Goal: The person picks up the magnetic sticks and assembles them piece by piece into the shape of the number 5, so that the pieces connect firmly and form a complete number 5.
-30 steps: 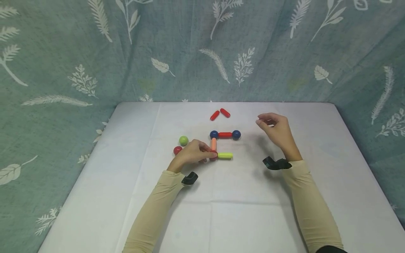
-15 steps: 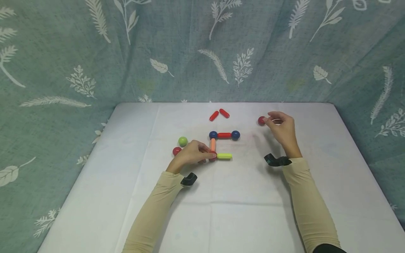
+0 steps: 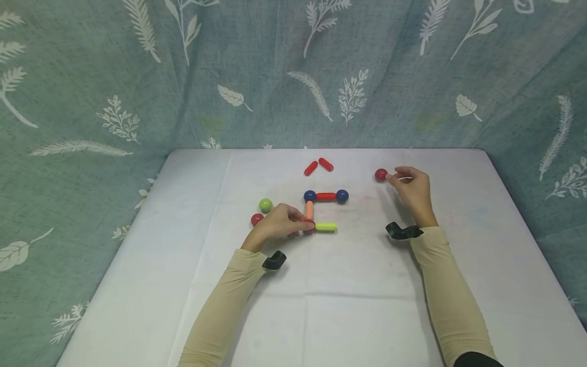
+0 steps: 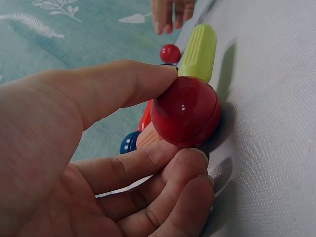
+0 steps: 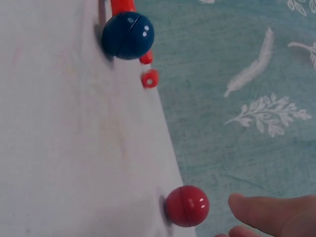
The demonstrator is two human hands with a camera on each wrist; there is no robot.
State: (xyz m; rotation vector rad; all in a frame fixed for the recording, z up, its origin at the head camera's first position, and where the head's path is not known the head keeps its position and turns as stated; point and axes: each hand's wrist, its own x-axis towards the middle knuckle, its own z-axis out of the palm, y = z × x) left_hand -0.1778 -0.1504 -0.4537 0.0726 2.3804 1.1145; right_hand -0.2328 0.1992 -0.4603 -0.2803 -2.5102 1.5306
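My left hand [image 3: 281, 223] pinches a red ball [image 4: 185, 111] between thumb and fingers at a corner of a small ball-and-rod build. From that ball a yellow-green rod [image 3: 326, 227] points right, and a peach rod [image 3: 310, 210] runs back to a blue ball [image 3: 310, 195]. A red rod [image 3: 326, 197] links this to a second blue ball [image 3: 342, 196]. At the back right, another red ball [image 3: 380, 175] sits on the table beside my right hand [image 3: 412, 191]. In the right wrist view a gap shows between that ball and the thumb [image 5: 266, 210].
Two loose red rods [image 3: 311, 168] lie behind the build. Left of it are a green ball [image 3: 265, 205] and one more red ball [image 3: 257, 219], close to my left hand. A patterned green cloth [image 3: 275, 102] hangs along the back edge of the white-covered table [image 3: 357, 316].
The right hand has drawn back to the right and let go of the red ball, which came into view at its fingertips and now stands alone. The left hand stays in place.
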